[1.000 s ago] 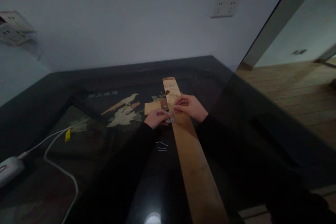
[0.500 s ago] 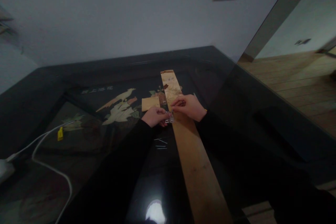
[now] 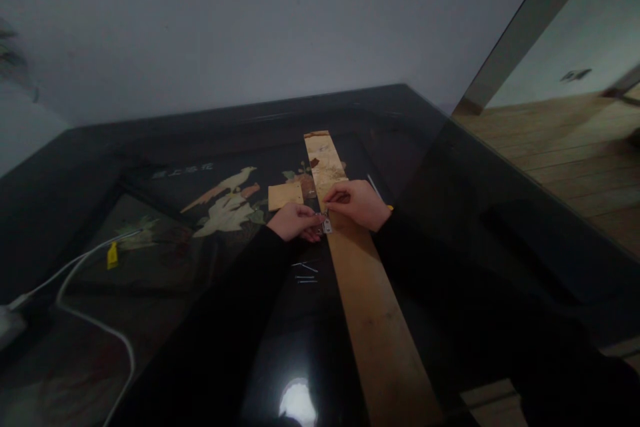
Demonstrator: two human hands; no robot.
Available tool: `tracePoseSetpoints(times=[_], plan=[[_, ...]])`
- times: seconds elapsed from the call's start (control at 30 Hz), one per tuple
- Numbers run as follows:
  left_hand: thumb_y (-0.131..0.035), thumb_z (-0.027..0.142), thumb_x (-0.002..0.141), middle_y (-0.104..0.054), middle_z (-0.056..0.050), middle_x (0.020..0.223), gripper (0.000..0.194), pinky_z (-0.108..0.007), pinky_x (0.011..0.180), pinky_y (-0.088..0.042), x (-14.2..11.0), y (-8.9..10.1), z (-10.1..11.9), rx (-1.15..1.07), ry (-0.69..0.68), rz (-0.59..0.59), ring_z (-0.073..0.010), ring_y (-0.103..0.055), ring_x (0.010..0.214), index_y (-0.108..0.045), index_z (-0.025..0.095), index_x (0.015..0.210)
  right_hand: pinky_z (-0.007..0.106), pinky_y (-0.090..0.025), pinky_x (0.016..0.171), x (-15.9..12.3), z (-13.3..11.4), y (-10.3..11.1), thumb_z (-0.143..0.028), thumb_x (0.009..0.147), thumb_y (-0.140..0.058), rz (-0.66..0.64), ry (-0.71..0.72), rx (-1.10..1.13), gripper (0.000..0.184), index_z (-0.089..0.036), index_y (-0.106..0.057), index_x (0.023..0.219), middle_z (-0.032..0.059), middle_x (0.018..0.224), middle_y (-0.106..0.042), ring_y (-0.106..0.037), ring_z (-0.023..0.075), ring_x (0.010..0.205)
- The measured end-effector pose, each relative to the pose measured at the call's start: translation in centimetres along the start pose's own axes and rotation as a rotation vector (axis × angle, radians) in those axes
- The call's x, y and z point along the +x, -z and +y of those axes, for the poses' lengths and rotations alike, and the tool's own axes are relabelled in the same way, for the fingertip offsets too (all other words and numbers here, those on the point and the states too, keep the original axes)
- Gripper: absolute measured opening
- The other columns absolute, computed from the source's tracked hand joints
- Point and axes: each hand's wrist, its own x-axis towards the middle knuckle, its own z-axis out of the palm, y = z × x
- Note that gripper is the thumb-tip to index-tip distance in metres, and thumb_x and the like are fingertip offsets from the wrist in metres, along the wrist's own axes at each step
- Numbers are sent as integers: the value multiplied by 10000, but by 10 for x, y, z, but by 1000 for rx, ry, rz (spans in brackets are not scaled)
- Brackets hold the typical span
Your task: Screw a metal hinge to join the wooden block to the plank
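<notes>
A long wooden board [image 3: 373, 307] lies lengthwise on the dark table. At its left edge sits a small metal hinge [image 3: 327, 225], one leaf on the wood. My left hand [image 3: 293, 220] is closed, pinching the hinge's left leaf between thumb and fingers. Above the hinge, my right hand [image 3: 361, 205] rests by the board with thumb and forefinger pressed together at the hinge's upper part. Whatever is in that pinch is too small to make out. Several thin screws or nails [image 3: 307, 279] lie on the table below my left hand.
A short wood piece [image 3: 285, 196] lies left of the board. Behind my right hand a thin metal rod [image 3: 373, 184] shows, with a bit of yellow near my wrist. A white cable [image 3: 95, 323] with a yellow tag [image 3: 112, 255] runs along the left. A wall stands behind the table [image 3: 240, 119].
The camera view has shifted slightly. My right fingers have come a little closer to the hinge, and the thin rod behind that hand shows more. My left hand keeps its pinch.
</notes>
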Motion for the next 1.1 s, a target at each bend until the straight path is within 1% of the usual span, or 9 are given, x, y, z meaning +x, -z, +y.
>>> tracePoseSetpoints(times=[0.17, 0.27, 0.4, 0.53, 0.63, 0.73, 0.83, 0.97, 1.1], plan=[[-711, 219, 801, -634, -10, 511, 219, -190, 512, -520, -1, -1, 1, 7, 2, -11, -93, -624, 466, -560, 113, 684, 216, -509, 640, -1, -3, 0, -97, 736, -662, -19, -4, -19, 58, -135, -697, 763, 42, 736, -720, -665, 115, 670], [-733, 197, 779, -633, 1, 524, 197, -205, 526, -531, -2, -1, 1, -4, -21, 8, -92, -621, 461, -556, 114, 750, 206, -497, 635, -2, -4, 0, -94, 743, -658, -37, 8, -44, 65, -143, -696, 766, 29, 729, -716, -661, 108, 669], [-748, 169, 758, -639, 8, 557, 242, -249, 556, -552, -4, -2, 1, 6, -46, 32, -106, -627, 468, -538, 119, 870, 213, -481, 657, -2, -5, 0, -96, 756, -653, -47, 40, -109, 74, -148, -700, 779, 25, 736, -714, -654, 109, 683], [-748, 182, 752, -607, 41, 536, 313, -237, 497, -511, -6, -5, 0, 24, -86, 46, -114, -606, 437, -474, 153, 900, 227, -461, 677, -3, -7, 0, -114, 777, -645, -72, 60, -161, 79, -150, -710, 802, 34, 762, -722, -652, 121, 713], [-738, 203, 745, -566, 73, 536, 320, -206, 451, -437, -6, -7, -1, 89, -153, 81, -93, -553, 399, -453, 174, 888, 231, -445, 686, -3, -8, 0, -114, 785, -637, -96, 76, -182, 97, -156, -716, 823, 31, 784, -728, -644, 121, 723], [-724, 178, 702, -548, 70, 604, 255, -204, 502, -400, -5, -9, -3, 284, -298, 219, -73, -521, 474, -501, 167, 825, 231, -434, 685, -3, -8, 1, -109, 785, -637, -106, 86, -197, 111, -162, -724, 830, 27, 786, -729, -635, 118, 713], [-709, 170, 659, -528, 55, 658, 210, -219, 573, -379, -3, -11, -5, 477, -431, 343, -94, -508, 598, -537, 163, 779, 231, -436, 685, -3, -9, 0, -106, 787, -639, -105, 77, -206, 119, -156, -733, 841, 34, 792, -733, -643, 121, 721], [-686, 193, 656, -500, 48, 683, 221, -231, 589, -349, -2, -12, -8, 567, -509, 372, -107, -464, 626, -546, 166, 824, 236, -450, 712, -3, -10, 0, -95, 794, -634, -114, 55, -210, 144, -139, -736, 884, 54, 838, -744, -657, 126, 757], [-665, 182, 669, -470, 47, 694, 209, -243, 594, -336, -4, -12, -7, 608, -571, 356, -108, -439, 616, -543, 164, 837, 239, -462, 735, -3, -9, 0, -85, 791, -631, -115, 74, -198, 150, -148, -735, 879, 48, 866, -748, -661, 124, 784]])
